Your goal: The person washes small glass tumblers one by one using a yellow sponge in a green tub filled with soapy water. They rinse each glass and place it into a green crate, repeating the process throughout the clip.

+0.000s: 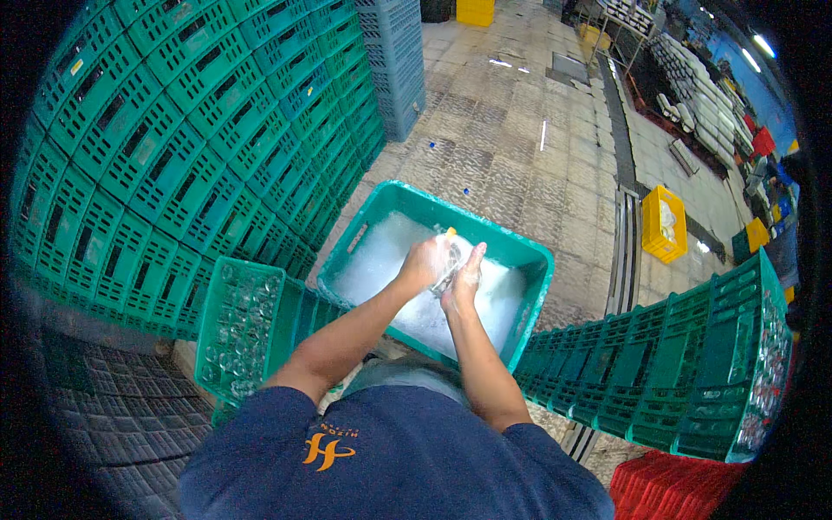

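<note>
Over a green plastic tub (539,299) full of white suds, both my hands come together near its middle. A clear, soapy drinking glass (451,258) seems to lie between them, partly hidden by fingers and foam. My right hand (465,282) is closed around its right side, thumb and fingers pointing up. My left hand (423,265) is curled against the left side. At its fingertips a bit of yellow sponge (451,232) shows; most of it is covered. Foam clings to both hands.
Left of the tub, a green crate (205,334) holds several clear glasses. Tall green crate stacks (199,130) rise at the left, with blue-grey crates (392,69) behind. Another green stack (650,355) leans into view at right, beside red crates (672,485). A yellow crate (664,225) stands farther off on the tiled floor.
</note>
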`<act>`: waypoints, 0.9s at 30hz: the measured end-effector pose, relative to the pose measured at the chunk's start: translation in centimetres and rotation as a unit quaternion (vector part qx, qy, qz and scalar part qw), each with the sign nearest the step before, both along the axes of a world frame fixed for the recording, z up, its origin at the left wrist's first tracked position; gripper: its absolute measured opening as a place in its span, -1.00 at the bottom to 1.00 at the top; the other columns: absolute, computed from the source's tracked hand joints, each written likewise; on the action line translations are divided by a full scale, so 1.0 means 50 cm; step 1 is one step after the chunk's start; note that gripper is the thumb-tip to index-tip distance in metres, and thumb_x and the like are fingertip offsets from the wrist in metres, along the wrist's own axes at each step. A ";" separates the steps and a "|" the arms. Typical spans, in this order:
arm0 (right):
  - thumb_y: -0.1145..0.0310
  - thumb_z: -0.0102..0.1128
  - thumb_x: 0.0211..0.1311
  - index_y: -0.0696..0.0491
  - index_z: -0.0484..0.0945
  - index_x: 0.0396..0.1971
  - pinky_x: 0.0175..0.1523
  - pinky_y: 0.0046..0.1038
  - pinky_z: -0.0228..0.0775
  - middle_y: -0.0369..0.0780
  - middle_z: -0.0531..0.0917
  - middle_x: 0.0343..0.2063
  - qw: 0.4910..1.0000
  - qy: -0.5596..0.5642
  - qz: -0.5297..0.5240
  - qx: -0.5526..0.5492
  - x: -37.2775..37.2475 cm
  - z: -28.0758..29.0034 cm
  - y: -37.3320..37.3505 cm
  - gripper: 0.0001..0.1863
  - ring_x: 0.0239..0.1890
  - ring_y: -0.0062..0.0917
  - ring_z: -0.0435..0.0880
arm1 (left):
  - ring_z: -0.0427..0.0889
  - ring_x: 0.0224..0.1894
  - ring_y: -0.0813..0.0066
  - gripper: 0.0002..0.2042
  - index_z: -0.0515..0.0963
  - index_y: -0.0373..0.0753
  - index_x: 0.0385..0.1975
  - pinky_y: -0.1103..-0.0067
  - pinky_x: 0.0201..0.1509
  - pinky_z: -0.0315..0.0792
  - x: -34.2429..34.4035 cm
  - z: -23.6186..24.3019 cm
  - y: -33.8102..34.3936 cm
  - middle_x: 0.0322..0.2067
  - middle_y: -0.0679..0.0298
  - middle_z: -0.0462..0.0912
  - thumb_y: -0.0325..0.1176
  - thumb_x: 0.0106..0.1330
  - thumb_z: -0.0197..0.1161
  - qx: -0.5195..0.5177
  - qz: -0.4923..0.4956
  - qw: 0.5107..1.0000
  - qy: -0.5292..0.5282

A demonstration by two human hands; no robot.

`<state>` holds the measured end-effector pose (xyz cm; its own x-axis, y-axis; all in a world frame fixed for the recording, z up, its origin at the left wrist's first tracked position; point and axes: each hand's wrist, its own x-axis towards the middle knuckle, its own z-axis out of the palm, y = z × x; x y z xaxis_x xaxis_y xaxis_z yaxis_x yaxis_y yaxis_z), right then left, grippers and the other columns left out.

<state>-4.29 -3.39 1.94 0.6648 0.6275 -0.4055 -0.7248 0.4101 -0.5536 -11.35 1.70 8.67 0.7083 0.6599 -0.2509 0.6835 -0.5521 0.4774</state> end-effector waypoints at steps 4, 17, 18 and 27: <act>-0.43 -0.21 0.43 0.04 0.37 0.32 0.19 -0.23 0.55 -0.14 0.64 0.08 0.992 0.021 0.120 0.026 0.001 0.006 -0.003 -0.15 0.07 -0.30 0.67 | 0.69 0.12 0.10 -0.69 0.67 -0.25 0.05 0.30 0.26 0.53 -0.013 -0.034 0.033 -0.06 0.00 0.76 -0.39 0.41 0.10 0.320 -0.164 0.859 -0.365; -0.08 0.26 0.41 -0.01 0.27 0.24 -0.14 -0.29 0.57 -0.22 0.58 -0.05 0.994 -0.066 -0.019 -0.085 -0.032 -0.072 -0.009 -0.37 -0.11 -0.43 0.63 | 0.75 -0.30 -0.10 -0.72 0.61 -0.33 -0.28 0.06 -0.17 0.60 0.012 -0.101 -0.002 -0.42 -0.14 0.71 -0.21 0.38 0.12 0.251 -0.015 0.923 -0.292; -0.12 0.20 0.43 0.03 0.32 0.21 -0.12 -0.29 0.57 -0.21 0.58 -0.06 0.996 -0.060 -0.014 -0.061 -0.025 -0.074 -0.011 -0.39 -0.12 -0.43 0.63 | 0.75 -0.26 -0.11 -0.72 0.60 -0.34 -0.23 0.06 -0.14 0.61 0.015 -0.084 0.000 -0.39 -0.16 0.70 -0.23 0.38 0.12 0.230 -0.014 0.931 -0.284; -0.46 -0.16 0.40 -0.02 0.49 0.21 0.09 -0.17 0.56 -0.19 0.64 0.03 0.991 0.034 0.110 0.067 0.002 -0.030 -0.035 -0.19 0.03 -0.26 0.66 | 0.60 0.20 0.02 -0.66 0.56 -0.37 0.13 0.24 0.27 0.48 -0.007 -0.049 0.005 0.06 -0.13 0.65 -0.37 0.46 0.06 0.063 -0.070 0.951 -0.296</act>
<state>-4.18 -5.15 0.46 0.4801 0.8054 -0.3475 -0.8387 0.3054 -0.4509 -11.68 1.96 6.22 0.7836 0.5474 0.2938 0.2315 -0.6960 0.6797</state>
